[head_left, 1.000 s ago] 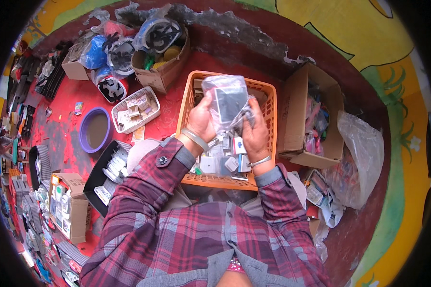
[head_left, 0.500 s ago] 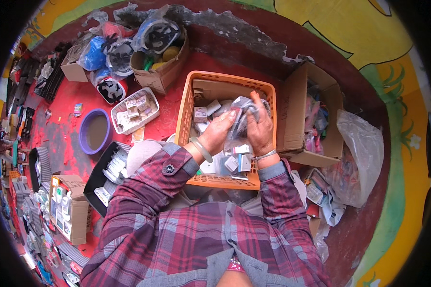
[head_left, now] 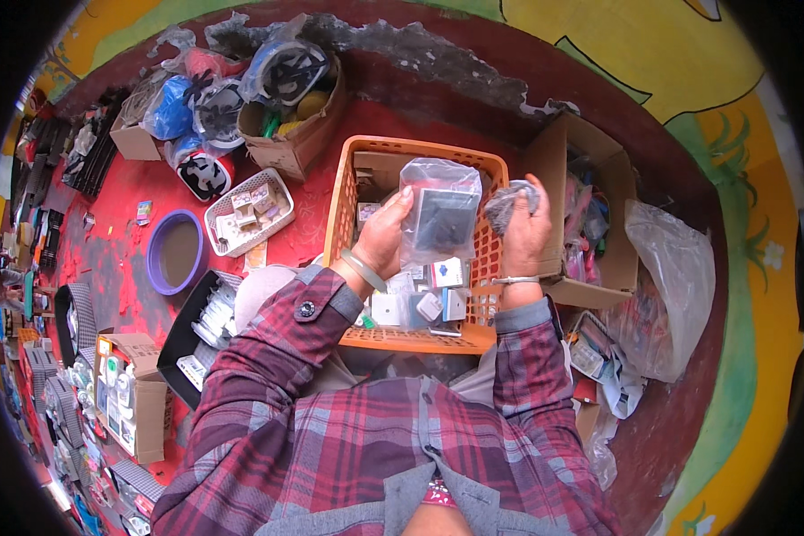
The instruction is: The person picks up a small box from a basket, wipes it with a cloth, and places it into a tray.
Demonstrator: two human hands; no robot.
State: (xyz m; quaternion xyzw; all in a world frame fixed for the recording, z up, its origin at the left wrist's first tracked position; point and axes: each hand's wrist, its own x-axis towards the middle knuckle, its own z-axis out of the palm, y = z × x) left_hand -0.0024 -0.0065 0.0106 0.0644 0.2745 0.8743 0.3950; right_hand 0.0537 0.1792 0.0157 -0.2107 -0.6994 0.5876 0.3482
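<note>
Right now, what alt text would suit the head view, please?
A person's left hand holds a clear plastic bag containing a dark, flat item over an orange basket of small packages; the right hand holds a crumpled grey cloth. An open cardboard box stands to the right, a round purple basin to the left.

A head-worn fisheye camera looks down past the wearer's chest [head_left: 375,420] at an orange basket [head_left: 402,339] nearby.
</note>
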